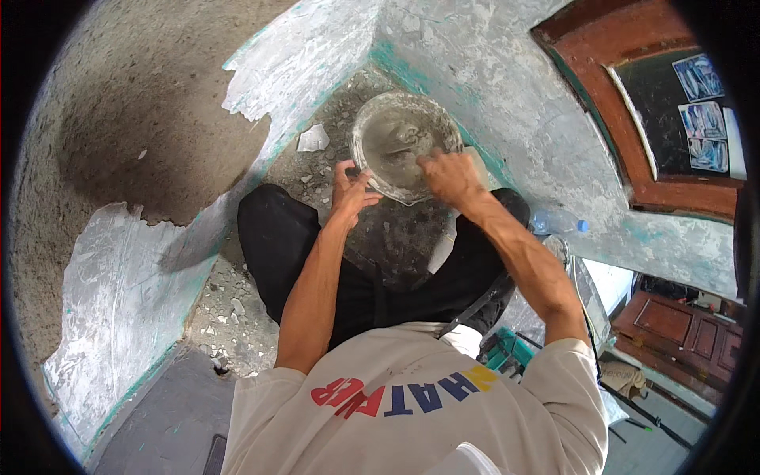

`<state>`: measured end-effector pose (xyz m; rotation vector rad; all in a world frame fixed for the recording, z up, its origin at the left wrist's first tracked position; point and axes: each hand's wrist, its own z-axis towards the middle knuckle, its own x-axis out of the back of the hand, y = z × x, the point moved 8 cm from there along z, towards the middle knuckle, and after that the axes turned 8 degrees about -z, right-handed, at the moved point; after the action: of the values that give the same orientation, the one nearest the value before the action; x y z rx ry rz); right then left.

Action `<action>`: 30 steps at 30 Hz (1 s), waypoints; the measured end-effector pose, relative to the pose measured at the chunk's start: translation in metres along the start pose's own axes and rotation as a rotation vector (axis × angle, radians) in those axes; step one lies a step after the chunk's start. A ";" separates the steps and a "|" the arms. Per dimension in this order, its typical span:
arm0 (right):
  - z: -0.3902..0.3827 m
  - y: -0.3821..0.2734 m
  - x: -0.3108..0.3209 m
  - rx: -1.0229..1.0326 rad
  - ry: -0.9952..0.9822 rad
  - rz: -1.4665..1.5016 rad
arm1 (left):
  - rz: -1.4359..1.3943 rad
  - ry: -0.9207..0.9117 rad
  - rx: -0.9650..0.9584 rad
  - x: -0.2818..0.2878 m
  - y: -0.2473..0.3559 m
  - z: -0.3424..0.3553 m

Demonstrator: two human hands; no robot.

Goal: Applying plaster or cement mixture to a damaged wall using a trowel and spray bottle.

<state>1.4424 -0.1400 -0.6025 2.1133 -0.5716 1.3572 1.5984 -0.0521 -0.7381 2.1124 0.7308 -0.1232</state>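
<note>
A round bucket (358,136) with a grey-crusted rim stands on the floor between my bent knees. Wet grey mortar (396,142) lies inside it, its surface uneven with a lump and a dark groove. My left hand (352,194) grips the near left side of the bucket, fingers spread along the rim. Over the near right edge, my right hand (453,178) is closed in a fist, knuckles above the mortar. Whatever it grips is hidden by the fingers. A pale flat piece (476,165) shows just right of that hand.
Plaster rubble (229,317) and a larger white chip (313,138) litter the floor. Walls with peeling paint (127,277) meet in a corner beyond the bucket. A clear plastic bottle (554,222) lies by my right knee. Behind my right arm sits a teal container (507,352).
</note>
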 end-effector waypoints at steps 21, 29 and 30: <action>-0.007 0.025 -0.064 -0.271 -0.123 0.361 | -0.077 0.036 0.018 0.001 -0.011 0.006; -0.043 0.034 -0.062 -0.329 -0.020 0.730 | -0.063 -0.001 -0.002 -0.005 -0.002 0.002; -0.047 0.033 -0.055 -0.306 -0.011 0.743 | -0.045 0.010 -0.007 -0.004 0.000 0.000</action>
<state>1.3680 -0.1310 -0.6292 1.7115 -1.5680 1.4914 1.5951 -0.0533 -0.7369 2.0917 0.7836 -0.1346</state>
